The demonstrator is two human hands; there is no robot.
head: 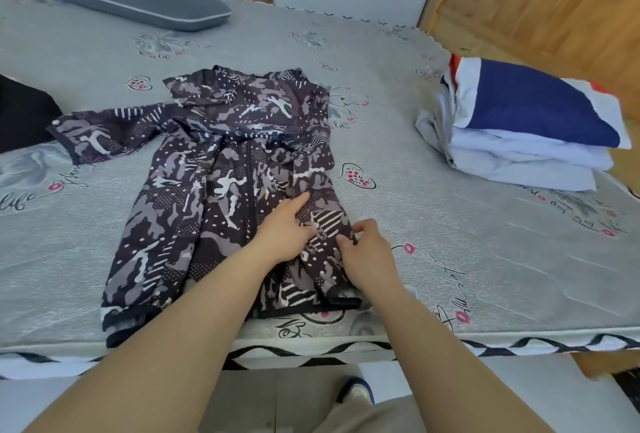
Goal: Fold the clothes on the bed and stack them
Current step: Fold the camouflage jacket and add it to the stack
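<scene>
On the bed [398, 141], the left hand [287, 224] presses flat on the camouflage jacket [207, 190] while the right hand [363, 252] pinches its folded sleeve.

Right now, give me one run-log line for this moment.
stage: folding camo jacket | left hand: flat on jacket | right hand: pinching right sleeve edge | folded stack: right side of bed

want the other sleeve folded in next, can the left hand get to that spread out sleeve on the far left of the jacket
Probably yes. The left hand rests flat on the jacket, and only flat fabric lies between it and the spread sleeve. The black garment lies beyond the cuff.
</scene>
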